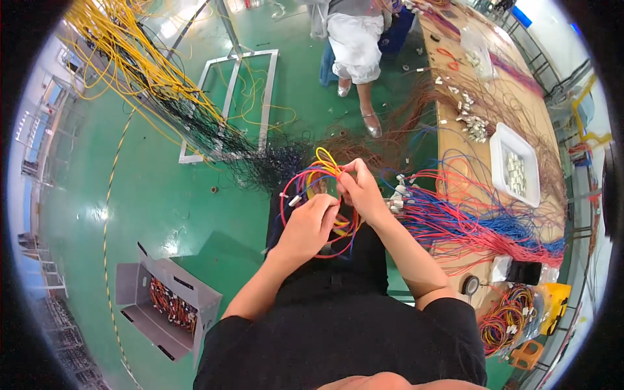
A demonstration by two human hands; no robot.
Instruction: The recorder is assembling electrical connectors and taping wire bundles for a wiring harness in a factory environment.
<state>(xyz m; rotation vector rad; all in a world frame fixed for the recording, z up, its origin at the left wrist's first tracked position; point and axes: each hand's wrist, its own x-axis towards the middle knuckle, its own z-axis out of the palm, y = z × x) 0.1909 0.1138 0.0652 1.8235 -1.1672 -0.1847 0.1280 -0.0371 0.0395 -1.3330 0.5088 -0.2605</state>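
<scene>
A looped coil of red, yellow and blue wires (324, 170) with small white connectors hangs between my hands above my lap. My right hand (364, 194) pinches the top right of the loops, its fingers closed round the bundle. My left hand (308, 226) is at the coil's lower left with its fingers curled in; what they grip is hidden. A white connector (294, 201) dangles beside my left hand. Just right of my right hand, white connectors (400, 192) end a wide bunch of red and blue wires (474, 227) spread over the table's edge.
The wooden table (484, 117) holds a white tray (499, 170) of connectors, a black tape roll (470, 285) and coiled wire bundles (510, 318). An open box (140, 286) of coils stands left on the floor. Yellow and black wires (175, 91) hang far left. Another person (356, 39) sits ahead.
</scene>
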